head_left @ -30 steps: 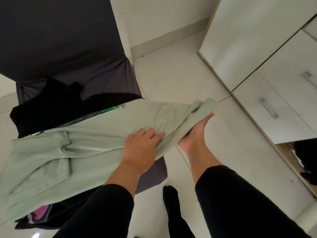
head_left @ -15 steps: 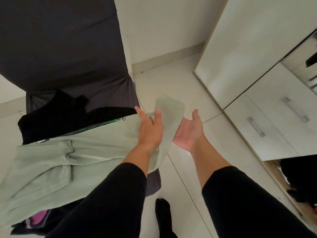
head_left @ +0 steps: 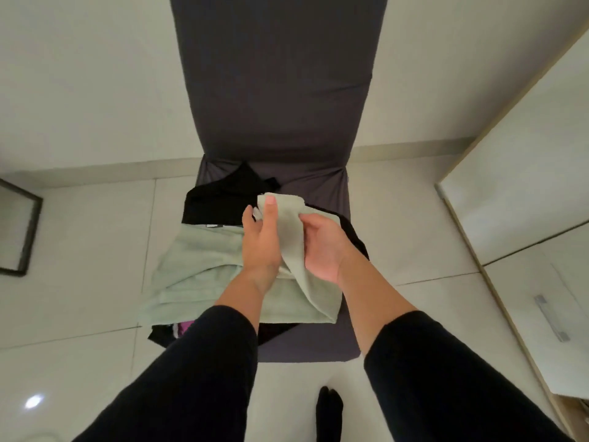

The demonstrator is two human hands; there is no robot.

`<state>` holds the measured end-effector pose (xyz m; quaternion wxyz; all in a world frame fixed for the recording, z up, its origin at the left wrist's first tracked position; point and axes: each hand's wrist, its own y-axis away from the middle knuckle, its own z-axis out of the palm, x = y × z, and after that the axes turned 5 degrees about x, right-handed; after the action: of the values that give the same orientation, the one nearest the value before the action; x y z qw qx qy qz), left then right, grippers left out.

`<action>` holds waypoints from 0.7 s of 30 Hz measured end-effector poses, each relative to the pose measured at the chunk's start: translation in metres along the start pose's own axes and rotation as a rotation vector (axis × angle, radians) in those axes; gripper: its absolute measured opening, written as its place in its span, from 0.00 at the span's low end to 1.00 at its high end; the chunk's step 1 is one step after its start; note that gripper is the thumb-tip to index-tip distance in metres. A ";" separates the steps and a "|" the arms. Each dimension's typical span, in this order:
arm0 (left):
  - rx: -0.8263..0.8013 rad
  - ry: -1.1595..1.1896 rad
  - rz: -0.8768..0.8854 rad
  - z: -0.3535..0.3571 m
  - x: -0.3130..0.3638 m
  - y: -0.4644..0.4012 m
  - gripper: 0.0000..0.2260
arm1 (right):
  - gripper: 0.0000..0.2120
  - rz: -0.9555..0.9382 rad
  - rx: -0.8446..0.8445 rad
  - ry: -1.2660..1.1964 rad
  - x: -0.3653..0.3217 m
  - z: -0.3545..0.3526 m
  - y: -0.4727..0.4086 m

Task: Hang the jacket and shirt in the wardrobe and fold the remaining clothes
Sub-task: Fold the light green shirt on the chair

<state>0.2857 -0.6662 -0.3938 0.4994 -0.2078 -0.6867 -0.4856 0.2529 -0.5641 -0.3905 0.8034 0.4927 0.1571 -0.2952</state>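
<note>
A pale green garment [head_left: 204, 269] is spread over the seat of a dark covered chair [head_left: 331, 199], its bulk lying toward the seat's left edge and spilling past it, while one narrow end is lifted above the middle of the seat. That raised end is pinched by the left hand [head_left: 259, 237], thumb on top near the cloth's tip, and is clamped from the other side by the right hand [head_left: 322, 244], whose fingers are curled round the strip; both grips are therefore closed on the fabric. The end seems to be held taut between the two hands so that it can be laid back over the body of the garment as a fold. A black garment [head_left: 223, 202] is bunched beneath, toward the seat's back edge, and a pink scrap [head_left: 185, 327] shows at the front left corner. The white wardrobe [head_left: 522, 186] stands to the right of the chair.
</note>
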 end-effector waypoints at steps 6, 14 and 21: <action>0.150 0.072 -0.052 -0.085 0.005 -0.023 0.48 | 0.17 -0.097 -0.074 0.369 0.040 0.084 -0.012; 0.344 0.334 -0.007 -0.183 0.001 -0.041 0.39 | 0.17 -0.313 -0.119 0.817 0.099 0.163 -0.048; 0.341 0.285 -0.404 -0.223 -0.082 -0.080 0.42 | 0.24 -0.344 -0.009 1.137 0.155 0.141 -0.091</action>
<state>0.3662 -0.8802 -0.4970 0.5118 0.0903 -0.7088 -0.4769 0.3110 -0.7693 -0.4729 0.5356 0.5378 0.6417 -0.1102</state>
